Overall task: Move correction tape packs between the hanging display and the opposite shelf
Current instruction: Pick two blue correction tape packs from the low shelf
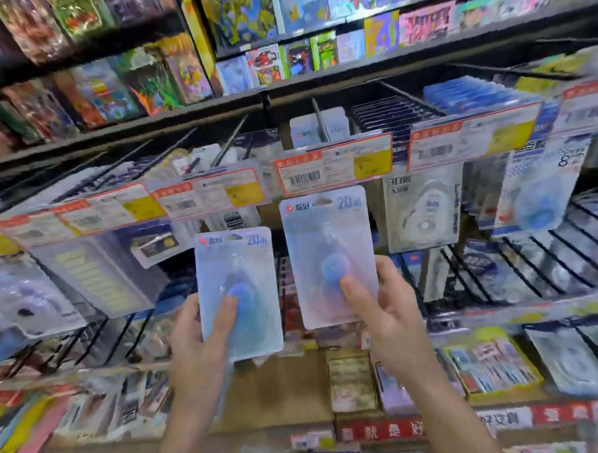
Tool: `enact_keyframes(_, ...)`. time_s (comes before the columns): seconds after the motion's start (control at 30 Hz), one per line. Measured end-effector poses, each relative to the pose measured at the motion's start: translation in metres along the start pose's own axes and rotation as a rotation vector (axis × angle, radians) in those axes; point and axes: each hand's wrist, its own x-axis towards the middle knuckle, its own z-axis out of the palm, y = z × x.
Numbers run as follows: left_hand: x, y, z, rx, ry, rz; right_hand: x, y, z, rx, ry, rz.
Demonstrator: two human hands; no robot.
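My left hand (199, 336) grips a pale blue correction tape pack (236, 263) marked 20m, thumb on its front, held upright below the hanging display. My right hand (383, 308) grips a second, matching pack (327, 232), thumb pressed on its blue blister; this pack's top sits just under a price tag (334, 163) at the end of a hook (320, 121). Another pack of the same kind (336, 125) hangs far back on that hook. The view is blurred.
Rows of black hooks with price tags carry other blister packs, such as a white tape pack (423, 210) and a blue one (543, 195) to the right. Colourful boxes fill the shelves above. Below stand cartons of stationery (492, 361) and a bare brown shelf board (281, 395).
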Motion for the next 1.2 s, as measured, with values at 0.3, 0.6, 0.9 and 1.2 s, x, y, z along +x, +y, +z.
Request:
enact_keyframes(0.3,0.026,-0.017,-0.006,-0.152,-0.193,-0.06,0.01,-0.012,0.016,-0.111,0.15,-0.06)
enact_keyframes(0.6,0.039,-0.036,-0.034,-0.233,-0.319,-0.124,0.003,-0.018,0.03,-0.158,0.236,-0.084)
enact_keyframes(0.9,0.058,-0.037,-0.047,-0.26,-0.391,-0.073,0.007,-0.03,0.033,-0.168,0.351,-0.103)
enact_keyframes(1.2,0.055,-0.03,-0.026,-0.343,-0.51,-0.081,0.004,-0.032,0.036,-0.2,0.415,-0.029)
